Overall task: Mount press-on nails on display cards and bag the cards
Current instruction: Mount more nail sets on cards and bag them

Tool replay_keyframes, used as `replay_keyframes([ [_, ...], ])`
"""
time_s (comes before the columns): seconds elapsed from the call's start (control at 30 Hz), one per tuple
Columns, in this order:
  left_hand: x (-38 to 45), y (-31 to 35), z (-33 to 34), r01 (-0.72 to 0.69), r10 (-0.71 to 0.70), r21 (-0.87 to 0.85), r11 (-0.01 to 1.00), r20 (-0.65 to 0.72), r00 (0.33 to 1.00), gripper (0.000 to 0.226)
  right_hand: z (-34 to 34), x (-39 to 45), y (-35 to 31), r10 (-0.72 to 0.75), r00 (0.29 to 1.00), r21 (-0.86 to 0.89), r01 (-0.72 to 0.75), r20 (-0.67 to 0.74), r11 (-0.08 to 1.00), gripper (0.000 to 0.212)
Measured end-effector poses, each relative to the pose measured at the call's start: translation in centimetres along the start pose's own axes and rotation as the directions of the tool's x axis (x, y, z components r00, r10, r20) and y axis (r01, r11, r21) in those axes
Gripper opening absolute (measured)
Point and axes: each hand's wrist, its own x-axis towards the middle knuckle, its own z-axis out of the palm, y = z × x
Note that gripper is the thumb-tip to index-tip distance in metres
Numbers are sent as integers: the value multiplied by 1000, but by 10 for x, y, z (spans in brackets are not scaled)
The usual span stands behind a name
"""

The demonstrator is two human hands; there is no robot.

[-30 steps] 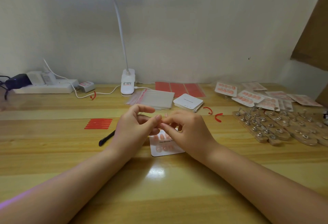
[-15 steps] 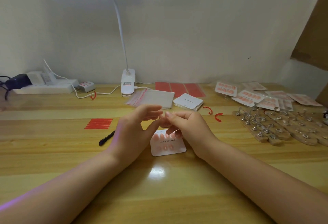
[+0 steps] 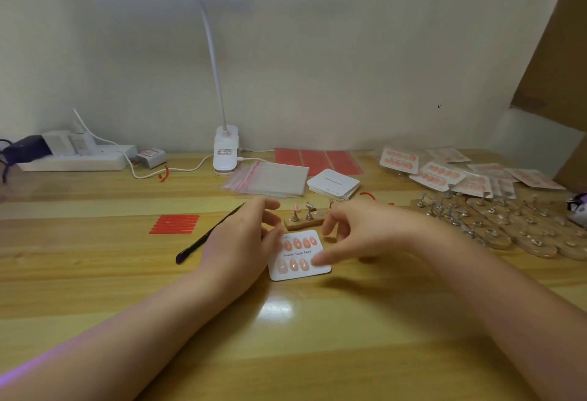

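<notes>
Display card (image 3: 298, 268): a white, round-cornered card printed "Handmade Nail" is lying flat on the glossy wooden table (image 3: 301, 337), carrying two rows of small pink oval press-on nails (image 3: 297, 243).
Right hand (image 3: 359, 232): it is hovering over the card's right edge with fingers loosely curled and apart; the thumb tip (image 3: 317, 260) is pressing down at the right end of the lower row, though blur is hiding whether a nail is sitting under it.
Left hand (image 3: 241, 241): it is sitting at the card's left edge, fingers relaxed and spread, fingertips touching or nearly touching the upper left corner; it is gripping nothing.
Nail stand (image 3: 305, 219): a small wooden base with thin metal pegs is standing just behind the card, between the two hands; one peg is bearing a pink nail.
Black pen (image 3: 209, 233): a slim dark stick is lying diagonally left of the left hand.
Red strips (image 3: 174, 224): a flat stack is lying farther left.
Clear bags (image 3: 270, 176): a glossy stack with red seal lines is lying behind the hands.
Blank cards (image 3: 333, 183): a small white stack is sitting just right of the bags.
Finished cards (image 3: 444, 171): bagged pink sets are spreading across the far right, behind more wooden peg stands (image 3: 495, 222).
Lamp (image 3: 226, 152): a white clip base with a bending neck is standing by the wall.
</notes>
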Motion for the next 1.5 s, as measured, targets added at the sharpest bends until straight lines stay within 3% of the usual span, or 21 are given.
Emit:
replay_keyframes([
  [0.1,-1,1,1,6,-5,-37,999,29,1000,33,8,2,-2,-32,999,-67,34,26,997,86],
  [0.3,2,2,3,53,-63,-289,956,-24,998,32,13,8,3,-89,996,-60,89,5,994,84],
  [0.47,0,3,0,-155,99,-321,934,-183,978,33,15,7,8,-191,978,-44,188,-78,981,69],
  [0.6,2,-2,-3,-329,275,-183,926,-270,923,26,21,5,7,-278,925,-92,263,-259,960,76],
  [0.7,8,-6,-7,-372,295,-172,912,-354,888,25,27,4,3,-290,904,60,324,-312,944,82],
  [0.8,11,-10,-10,-393,288,-210,895,-401,870,23,32,7,-3,-164,920,453,323,-355,831,72],
  [0.97,15,-10,-14,-272,111,-375,886,-398,911,15,34,10,-13,40,957,858,238,-286,455,39],
  [1.1,13,-4,-20,-305,150,-318,898,-431,890,14,24,7,-16,53,958,924,256,-282,285,19],
  [1.27,8,-1,-18,-413,356,-43,910,-428,830,13,9,0,-19,107,953,940,255,-284,227,11],
  [1.5,5,8,-15,-480,446,33,877,-433,783,19,6,-6,-27,94,954,943,262,-286,206,17],
])
